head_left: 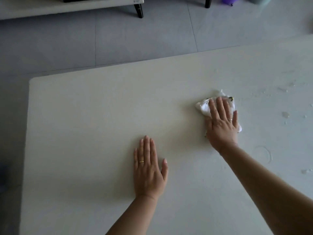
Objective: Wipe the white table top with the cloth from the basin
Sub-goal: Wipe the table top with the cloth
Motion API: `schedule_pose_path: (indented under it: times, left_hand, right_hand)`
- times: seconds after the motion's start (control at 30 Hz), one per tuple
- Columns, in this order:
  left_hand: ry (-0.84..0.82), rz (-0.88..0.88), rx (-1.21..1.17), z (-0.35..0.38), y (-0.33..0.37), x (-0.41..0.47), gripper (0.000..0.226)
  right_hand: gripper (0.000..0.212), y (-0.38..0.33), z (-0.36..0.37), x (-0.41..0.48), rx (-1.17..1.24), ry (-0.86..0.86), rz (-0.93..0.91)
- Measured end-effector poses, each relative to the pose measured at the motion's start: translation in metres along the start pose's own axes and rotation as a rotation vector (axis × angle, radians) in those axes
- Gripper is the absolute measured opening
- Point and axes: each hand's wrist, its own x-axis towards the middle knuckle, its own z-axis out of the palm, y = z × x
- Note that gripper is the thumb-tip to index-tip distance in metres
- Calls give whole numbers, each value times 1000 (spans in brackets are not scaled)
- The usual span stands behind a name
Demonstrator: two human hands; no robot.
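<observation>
A person's right hand (221, 126) lies flat, fingers straight and close together, pressing down on a small bunched white cloth (202, 108) on the right half of the white table top (84, 124). The cloth shows beyond the fingertips and at both sides of the palm, with a small dark printed mark at its far edge. The left hand (149, 168) rests palm down and empty on the bare table, fingers straight, well apart from the cloth and nearer the person. The cloth looks soft, light and probably damp, so it should crumple easily and slide under an even flat palm; pressing on its middle, as here, seems the best hold, since loose corners could drag or fold under. To the right of the cloth, water droplets (285, 114) and a faint ring-shaped wet mark (269, 155) sit on the surface. Beyond the table lies a grey tiled floor (118, 39). No basin is in view.
</observation>
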Motion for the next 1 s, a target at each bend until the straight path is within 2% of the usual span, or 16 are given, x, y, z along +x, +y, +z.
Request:
schedule_pose_path:
  times: [0.07,0.1,0.2,0.27,0.33,0.4,0.5,0.6,0.67,0.77,0.83,1.0]
  left_hand:
    - [0,-1,1,0,0,0,69]
    - [-4,-1,4,0,-1,-1,68]
    - [-3,-11,8,-1,1,0,63]
    - [8,-3,1,-2,1,1,61]
    - [17,13,-9,-2,0,0,63]
    - [25,14,-12,-3,-1,0,66]
    - [32,5,-14,-3,1,0,66]
    - [49,2,-15,-3,2,1,66]
    - [45,5,-18,-3,1,0,67]
    - [26,9,-8,-5,2,1,69]
    - [9,13,-8,-8,4,1,70]
    - [46,-5,-16,-14,7,-14,64]
  right_hand:
    - [63,-29,8,-15,46,33,99]
    - [64,-47,14,-29,51,35,77]
    - [66,-89,34,-88,24,-48,-221]
    - [63,-80,34,-102,-13,-99,-441]
    - [61,-48,24,-91,-49,-139,-529]
    - [61,-8,8,-79,-33,-128,-401]
    - [65,35,-12,-72,-26,-57,-74]
    - [63,13,-3,-79,60,7,166]
    - [64,-24,12,-104,92,10,125]
    - [59,-52,26,-157,45,-89,-190]
    - [56,-44,24,-170,19,-122,-312]
    - [62,-50,16,-153,-74,-108,-261]
